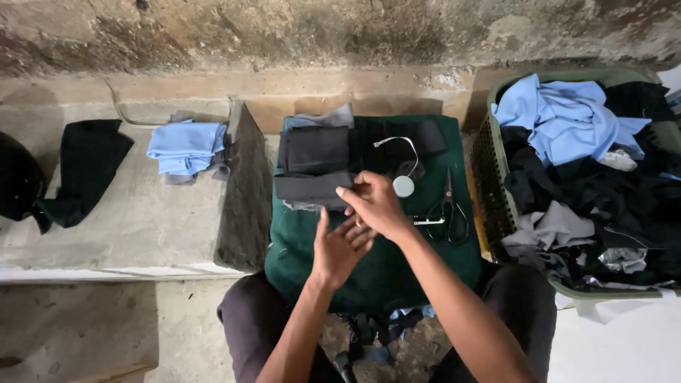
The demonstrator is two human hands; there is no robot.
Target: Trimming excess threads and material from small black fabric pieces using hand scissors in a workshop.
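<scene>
both hands raised over green cloth (369,262); right hand (374,204) fingers curled, contents unclear; left hand (339,248) released, palm up.

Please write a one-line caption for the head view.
Both hands meet above a green cloth, beside scissors and a basket.

Both hands (358,223) (touching) over green cloth (383,269)
</scene>
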